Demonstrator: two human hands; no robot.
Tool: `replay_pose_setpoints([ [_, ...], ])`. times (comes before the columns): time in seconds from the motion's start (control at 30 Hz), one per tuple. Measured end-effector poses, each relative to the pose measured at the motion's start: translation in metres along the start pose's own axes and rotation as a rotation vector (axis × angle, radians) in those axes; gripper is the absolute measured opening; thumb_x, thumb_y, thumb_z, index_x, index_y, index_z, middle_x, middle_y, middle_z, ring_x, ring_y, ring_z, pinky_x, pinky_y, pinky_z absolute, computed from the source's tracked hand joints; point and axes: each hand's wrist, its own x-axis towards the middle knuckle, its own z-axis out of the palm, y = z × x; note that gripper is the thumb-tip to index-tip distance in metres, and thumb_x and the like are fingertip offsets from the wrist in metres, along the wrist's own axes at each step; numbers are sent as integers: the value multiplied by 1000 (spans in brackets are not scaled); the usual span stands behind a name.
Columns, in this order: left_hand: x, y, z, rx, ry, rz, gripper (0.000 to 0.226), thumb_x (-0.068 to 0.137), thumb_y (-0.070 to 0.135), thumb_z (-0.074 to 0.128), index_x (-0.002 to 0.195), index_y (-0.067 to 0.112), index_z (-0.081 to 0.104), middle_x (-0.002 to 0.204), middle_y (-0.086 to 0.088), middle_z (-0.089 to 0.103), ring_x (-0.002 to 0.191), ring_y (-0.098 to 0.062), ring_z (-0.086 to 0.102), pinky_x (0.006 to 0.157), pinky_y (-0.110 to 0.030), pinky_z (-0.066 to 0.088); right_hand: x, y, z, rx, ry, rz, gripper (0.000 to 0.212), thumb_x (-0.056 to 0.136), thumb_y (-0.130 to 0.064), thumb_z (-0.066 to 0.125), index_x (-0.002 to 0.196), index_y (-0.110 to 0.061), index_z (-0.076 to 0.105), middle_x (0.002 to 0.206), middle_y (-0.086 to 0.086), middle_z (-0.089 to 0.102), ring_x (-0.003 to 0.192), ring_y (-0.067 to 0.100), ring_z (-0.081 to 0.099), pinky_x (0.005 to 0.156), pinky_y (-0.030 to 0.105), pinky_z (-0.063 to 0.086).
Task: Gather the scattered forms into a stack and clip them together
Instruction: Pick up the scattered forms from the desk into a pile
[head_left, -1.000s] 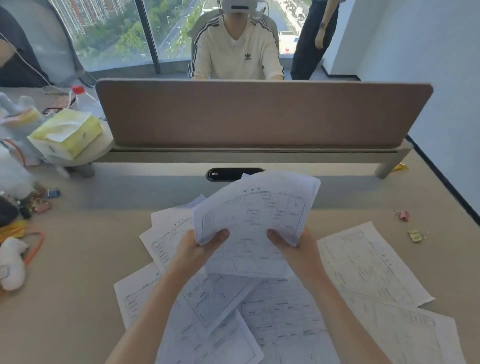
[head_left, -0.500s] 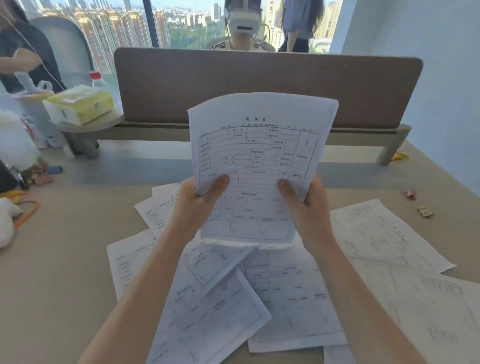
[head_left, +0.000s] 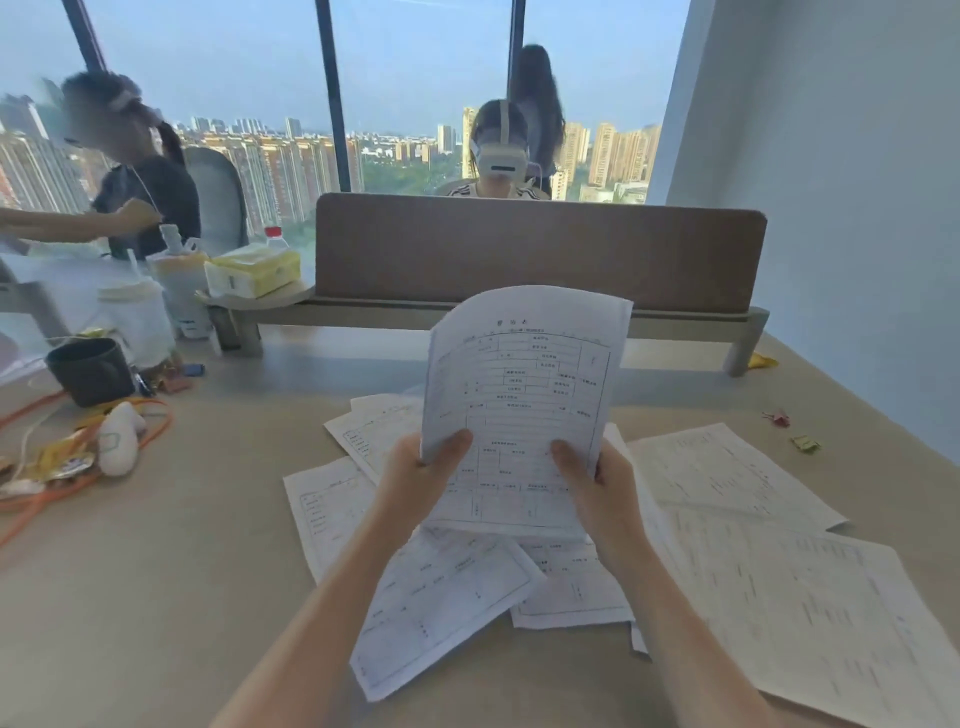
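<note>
I have a small sheaf of forms (head_left: 524, 395) raised nearly upright above the table (head_left: 156, 571), printed side facing me, its top edge curling a little backward. My left hand (head_left: 415, 483) has its grip clenched on the sheaf's lower left edge, thumb pressed across the front of the paper. My right hand (head_left: 602, 493) grasps the lower right edge the same way, thumb on the front, the other fingers hidden behind the sheets. I cannot tell how many sheets the sheaf holds.

Beneath my hands the rest of the loose forms (head_left: 447, 587) lie flat on the table, overlapping at odd angles. One sheet (head_left: 332, 509) sticks out to the left, another (head_left: 374, 421) shows behind the raised sheaf, and two larger ones (head_left: 727, 478) spread out to the right, reaching the lower right corner of the view.

Well apart from the paper, near the table's right edge, sit a pink binder clip (head_left: 777, 417) and a green-yellow binder clip (head_left: 805, 444), close to each other. A brown divider panel (head_left: 540, 249) stands across the far side of the table. To the left are a dark cup (head_left: 91, 371), an orange cable (head_left: 78, 488) and a yellow tissue box (head_left: 254, 270) on a raised shelf.
</note>
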Motion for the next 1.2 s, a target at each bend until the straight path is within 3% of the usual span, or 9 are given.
replay_pose_setpoints([
  [0.17, 1, 3, -9, 67, 49, -36, 12, 95, 40, 65, 86, 40, 73, 102, -5, 80, 100, -29, 73, 90, -50, 60, 2, -9, 5, -45, -51, 11, 23, 102, -22, 55, 103, -42, 65, 110, -9, 73, 106, 19, 69, 91, 49, 59],
  [0.47, 7, 1, -34, 32, 117, -55, 9, 97, 26, 66, 103, 32, 69, 102, 7, 74, 101, -20, 70, 88, -39, 57, 20, -18, 23, -147, -95, 56, 14, 99, -23, 60, 97, -35, 68, 105, -5, 75, 97, 23, 71, 85, 48, 60],
  [0.53, 6, -6, -44, 13, 132, -98, 15, 96, 22, 67, 104, 35, 69, 102, 12, 75, 101, -15, 70, 85, -34, 57, 27, -14, 31, -241, -135, 54, 9, 98, -27, 60, 99, -24, 69, 99, -6, 75, 92, 21, 71, 77, 41, 60],
  [0.67, 9, -30, -68, -53, 204, -290, 11, 93, 19, 70, 100, 27, 74, 110, -4, 78, 102, -26, 73, 95, -47, 58, 44, -3, 48, -476, -130, 63, 25, 103, -34, 49, 92, -15, 63, 83, -7, 63, 78, 15, 60, 58, 21, 40],
  [0.77, 14, -48, -85, -124, 281, -376, 15, 96, 13, 66, 111, 13, 70, 116, -11, 75, 104, -30, 71, 95, -43, 58, 64, 16, 57, -610, -118, 92, 27, 103, -30, 49, 104, -10, 68, 98, 3, 68, 96, 25, 64, 68, 27, 42],
  [0.93, 27, -70, -103, -131, 311, -398, 21, 98, 7, 62, 119, 7, 67, 106, -11, 73, 79, -16, 68, 62, -23, 56, 91, 37, 72, -981, -201, 132, 65, 86, -58, 65, 133, -14, 59, 125, 9, 67, 114, 31, 61, 89, 38, 49],
  [1.03, 36, -80, -109, -113, 310, -422, 23, 100, 10, 60, 121, 4, 67, 103, -12, 74, 79, -17, 70, 66, -26, 57, 99, 43, 81, -1127, -247, 142, 74, 76, -62, 72, 135, -21, 53, 126, 5, 65, 116, 29, 58, 97, 43, 45],
  [1.13, 42, -83, -112, -121, 294, -440, 22, 102, 12, 57, 120, 3, 67, 98, -10, 74, 81, -21, 71, 71, -30, 57, 104, 43, 82, -1044, -226, 191, 60, 86, -38, 74, 139, -18, 53, 129, 6, 65, 122, 29, 58, 101, 43, 44],
  [1.2, 41, -80, -111, -131, 281, -451, 22, 102, 13, 57, 119, 4, 67, 98, -10, 75, 85, -24, 73, 75, -34, 59, 107, 41, 77, -930, -191, 175, 29, 93, -23, 66, 120, -11, 66, 109, 9, 70, 107, 30, 65, 82, 34, 51],
])
